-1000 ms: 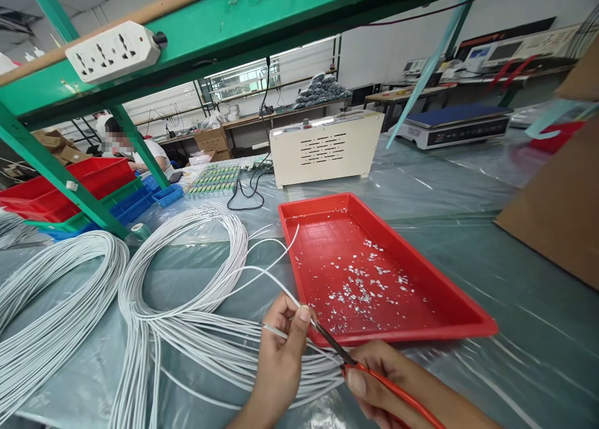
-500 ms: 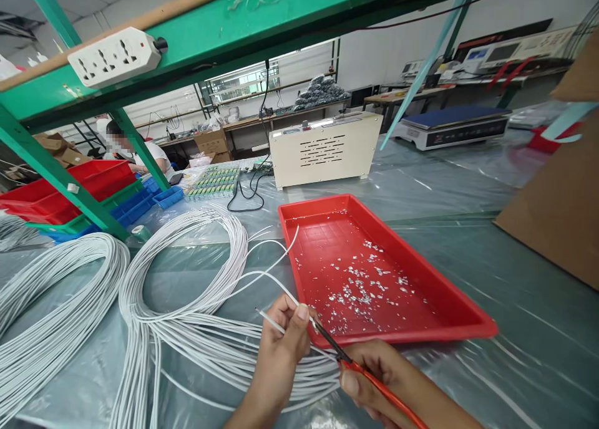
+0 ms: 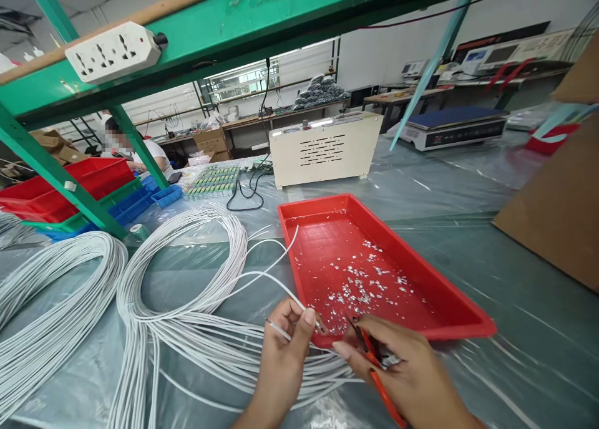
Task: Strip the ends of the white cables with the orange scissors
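Note:
My left hand (image 3: 281, 354) pinches the end of a thin white wire (image 3: 262, 276) between thumb and fingers, just left of the red tray's near corner. My right hand (image 3: 397, 373) is closed round red-handled scissors (image 3: 374, 366), held over the near rim of the red tray (image 3: 463, 307). The tray floor holds several small white wire scraps (image 3: 365, 285). The held wire runs back into a large coil of white wire (image 3: 187, 292) lying on the plastic-covered table.
A second white wire coil (image 3: 51, 292) lies at the left. A beige machine box (image 3: 325, 147) stands behind the tray, a scale (image 3: 453, 126) at back right, cardboard (image 3: 556, 211) at right. Green shelf frame (image 3: 60, 173) with a power strip (image 3: 115, 50) overhead. Another person sits far left.
My right hand has swung the scissors away from the wire, turning them up and to the right over the tray rim. My left hand keeps its pinch on the wire end.

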